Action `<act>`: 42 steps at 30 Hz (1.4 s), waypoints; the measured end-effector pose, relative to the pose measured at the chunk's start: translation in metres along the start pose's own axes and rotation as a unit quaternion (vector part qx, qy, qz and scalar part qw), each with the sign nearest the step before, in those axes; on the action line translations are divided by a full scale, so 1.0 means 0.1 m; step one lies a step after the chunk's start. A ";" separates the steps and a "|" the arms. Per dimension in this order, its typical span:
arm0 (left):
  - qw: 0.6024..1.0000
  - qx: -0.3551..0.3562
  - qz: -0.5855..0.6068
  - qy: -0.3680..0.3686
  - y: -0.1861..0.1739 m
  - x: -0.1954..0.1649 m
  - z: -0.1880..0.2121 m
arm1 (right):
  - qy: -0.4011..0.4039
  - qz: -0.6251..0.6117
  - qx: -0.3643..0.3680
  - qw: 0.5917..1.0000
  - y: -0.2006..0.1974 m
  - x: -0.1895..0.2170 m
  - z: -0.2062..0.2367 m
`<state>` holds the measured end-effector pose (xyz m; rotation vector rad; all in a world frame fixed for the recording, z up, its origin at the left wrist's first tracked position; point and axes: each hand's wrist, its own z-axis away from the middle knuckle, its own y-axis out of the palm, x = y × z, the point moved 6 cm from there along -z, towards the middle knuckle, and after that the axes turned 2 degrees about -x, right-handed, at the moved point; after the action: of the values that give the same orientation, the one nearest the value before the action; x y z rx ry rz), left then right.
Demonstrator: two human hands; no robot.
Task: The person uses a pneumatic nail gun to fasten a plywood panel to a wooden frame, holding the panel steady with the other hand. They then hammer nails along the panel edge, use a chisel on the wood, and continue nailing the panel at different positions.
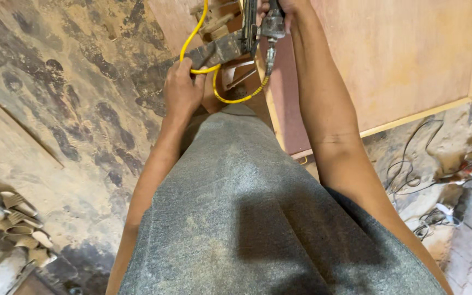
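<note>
Dusty stained floor below; my left hand [181,90] grips the yellow air hose [214,70] and wood strip [214,53], my right hand [279,8] grasps the nail gun [271,27], so fastening seems underway; next needs the strip steady.

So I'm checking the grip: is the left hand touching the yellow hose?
Touching. The head view shows the left hand with its fingers curled over the yellow hose, pressing it against the dark wood strip.

Your dark metal nail gun [271,27] hangs upright at the far edge, mostly cut off. Its yellow coiled hose [230,98] loops down and left past a worn, dark wooden block [217,52] lying tilted.
</note>
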<state>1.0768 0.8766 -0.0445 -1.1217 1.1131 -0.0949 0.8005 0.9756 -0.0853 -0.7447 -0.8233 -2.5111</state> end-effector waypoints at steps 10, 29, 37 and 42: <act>0.999 0.026 0.019 -0.027 0.06 0.05 0.02 | -0.044 0.001 0.001 0.999 -0.09 -0.17 0.31; 0.996 0.085 0.019 0.021 0.39 0.07 0.35 | -0.015 0.010 -0.125 0.992 -0.77 -1.12 1.04; 0.994 0.098 0.031 0.025 0.49 0.12 0.42 | -0.016 0.015 -0.129 0.991 -0.89 -1.35 1.18; 0.994 0.104 0.020 0.023 0.56 0.11 0.44 | -0.021 0.011 -0.129 0.991 -0.97 -1.42 1.23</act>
<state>1.0900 0.9272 -0.0938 -0.9149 1.1397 -0.2015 0.9061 1.1539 -0.1263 -0.8862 -0.5039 -2.6210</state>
